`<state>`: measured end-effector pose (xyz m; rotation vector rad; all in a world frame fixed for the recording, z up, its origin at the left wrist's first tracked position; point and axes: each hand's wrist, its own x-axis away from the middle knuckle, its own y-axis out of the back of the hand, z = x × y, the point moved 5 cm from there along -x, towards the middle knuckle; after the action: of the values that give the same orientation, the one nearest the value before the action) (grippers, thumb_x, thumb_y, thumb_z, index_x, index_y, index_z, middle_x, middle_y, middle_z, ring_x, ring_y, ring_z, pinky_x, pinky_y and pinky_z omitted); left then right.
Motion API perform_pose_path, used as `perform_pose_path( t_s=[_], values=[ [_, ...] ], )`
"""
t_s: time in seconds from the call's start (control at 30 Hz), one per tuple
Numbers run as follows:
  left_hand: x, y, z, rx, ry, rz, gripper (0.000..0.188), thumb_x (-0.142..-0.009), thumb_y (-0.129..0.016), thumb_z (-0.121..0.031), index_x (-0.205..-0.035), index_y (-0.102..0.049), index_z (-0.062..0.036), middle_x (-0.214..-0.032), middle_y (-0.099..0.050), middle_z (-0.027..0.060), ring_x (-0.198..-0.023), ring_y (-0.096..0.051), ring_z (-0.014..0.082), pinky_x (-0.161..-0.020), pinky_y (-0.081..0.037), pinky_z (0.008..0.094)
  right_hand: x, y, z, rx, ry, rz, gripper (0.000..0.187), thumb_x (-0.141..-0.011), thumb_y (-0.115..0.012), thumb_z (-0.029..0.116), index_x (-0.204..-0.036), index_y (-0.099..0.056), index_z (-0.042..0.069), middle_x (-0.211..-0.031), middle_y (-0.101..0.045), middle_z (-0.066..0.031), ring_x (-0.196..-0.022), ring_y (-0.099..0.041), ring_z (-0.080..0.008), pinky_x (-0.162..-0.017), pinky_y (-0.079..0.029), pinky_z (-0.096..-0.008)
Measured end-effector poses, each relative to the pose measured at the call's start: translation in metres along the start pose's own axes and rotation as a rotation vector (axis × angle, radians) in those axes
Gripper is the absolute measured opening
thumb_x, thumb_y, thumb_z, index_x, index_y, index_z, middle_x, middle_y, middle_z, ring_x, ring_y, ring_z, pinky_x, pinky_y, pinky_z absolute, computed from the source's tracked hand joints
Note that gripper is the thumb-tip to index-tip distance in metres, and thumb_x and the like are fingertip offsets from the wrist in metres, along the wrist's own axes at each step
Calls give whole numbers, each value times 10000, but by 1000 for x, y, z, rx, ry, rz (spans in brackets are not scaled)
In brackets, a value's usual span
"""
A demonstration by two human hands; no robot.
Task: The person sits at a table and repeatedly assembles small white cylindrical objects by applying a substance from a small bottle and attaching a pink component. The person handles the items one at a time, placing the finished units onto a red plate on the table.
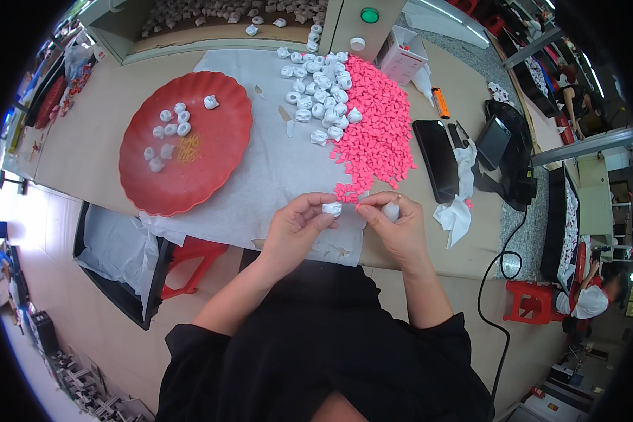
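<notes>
My left hand (301, 228) pinches a small white moulded piece (332, 209) between thumb and fingertips. Close beside it, the thumb and index finger of my right hand (401, 232) are closed on a tiny pink piece (359, 207). A white, rounded thing (390, 211), which looks like the end of a small squeeze bottle, is tucked in the same hand. Just beyond both hands spreads a heap of small pink pieces (380, 112). Several white moulded pieces (321, 95) lie along its left side, on white paper (267, 155).
At left, a red scalloped plate (225, 169) holds several white pieces. A white box (403, 56), an orange lighter-like item (440, 103), a black phone (435, 160), crumpled tissue (455, 219) and a black device (496, 143) lie right. A black tray (160, 274) hangs below left.
</notes>
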<state>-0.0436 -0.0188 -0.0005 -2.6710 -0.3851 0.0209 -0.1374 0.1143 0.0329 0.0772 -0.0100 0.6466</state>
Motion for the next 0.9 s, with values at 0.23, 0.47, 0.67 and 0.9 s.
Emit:
perform_pose_path(
  t_s=[0.23,0.47,0.67,0.9],
  values=[
    [2,-4,-1,-61,-21,34,259,-873,-498,9,-1130,-499,36,-1014,-579,95,-887,-576,134,-798,-479,260,6,-22,-10,-355,-131,44,152,-768,-654,12,-907,-599,-11,-794,-617,-53,-732,-576,-86,-662,-462,-213],
    [4,-3,-1,-133,-51,29,264,-863,-496,34,-1127,-506,31,-984,-591,85,-863,-583,127,-778,-476,244,5,-23,-12,-272,-128,51,179,-760,-662,13,-925,-595,-3,-763,-610,-39,-717,-585,-91,-652,-466,-215],
    [5,-1,-4,-225,-61,25,251,-844,-505,48,-1092,-539,19,-966,-591,81,-872,-584,127,-774,-477,250,4,-24,-12,-216,-143,80,197,-755,-670,23,-942,-614,-3,-746,-611,-35,-710,-573,-79,-641,-460,-212],
    [4,1,-3,-149,2,20,251,-840,-520,32,-1086,-561,9,-988,-598,82,-889,-581,132,-788,-474,253,3,-27,-11,-128,-97,27,155,-765,-675,50,-902,-639,-14,-770,-624,-42,-700,-564,-72,-627,-462,-206]
  ],
)
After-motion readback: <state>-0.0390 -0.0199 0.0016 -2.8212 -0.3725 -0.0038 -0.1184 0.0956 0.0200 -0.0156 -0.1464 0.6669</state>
